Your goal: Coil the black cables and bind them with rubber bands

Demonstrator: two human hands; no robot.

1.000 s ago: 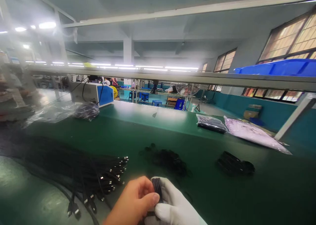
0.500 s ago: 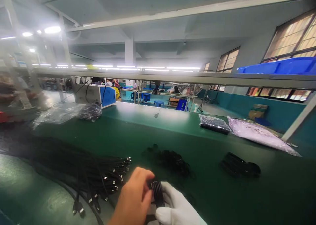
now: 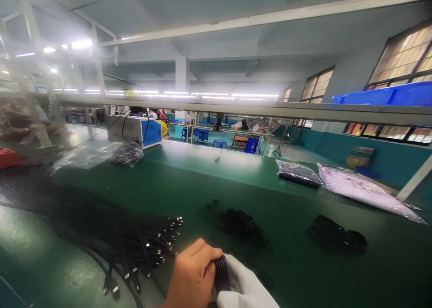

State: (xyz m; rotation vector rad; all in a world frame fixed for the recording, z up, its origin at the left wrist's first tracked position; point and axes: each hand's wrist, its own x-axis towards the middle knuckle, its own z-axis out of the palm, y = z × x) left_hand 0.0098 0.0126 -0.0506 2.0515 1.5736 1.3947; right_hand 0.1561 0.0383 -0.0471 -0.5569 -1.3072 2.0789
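At the bottom middle my bare left hand (image 3: 193,276) and my white-gloved right hand (image 3: 245,287) both grip a small coiled black cable (image 3: 221,274) between them. Just left of my hands a large bundle of black cables (image 3: 111,233) lies across the green table (image 3: 290,272), its metal-tipped plugs pointing right. Beyond my hands sits a loose pile of coiled black cables (image 3: 239,222). Another coiled black bundle (image 3: 337,238) lies further right.
A blue and grey machine (image 3: 137,131) stands at the table's far left, with clear plastic bags (image 3: 97,154) in front of it. Bagged goods (image 3: 299,173) and a pale pink bag (image 3: 364,191) lie far right. A metal shelf rail (image 3: 236,107) carries a blue bin (image 3: 388,94) overhead.
My left hand has closed further over the coiled cable and my gloved right hand has dropped lower in view. The view has shifted slightly left, so everything sits a little more to the right.
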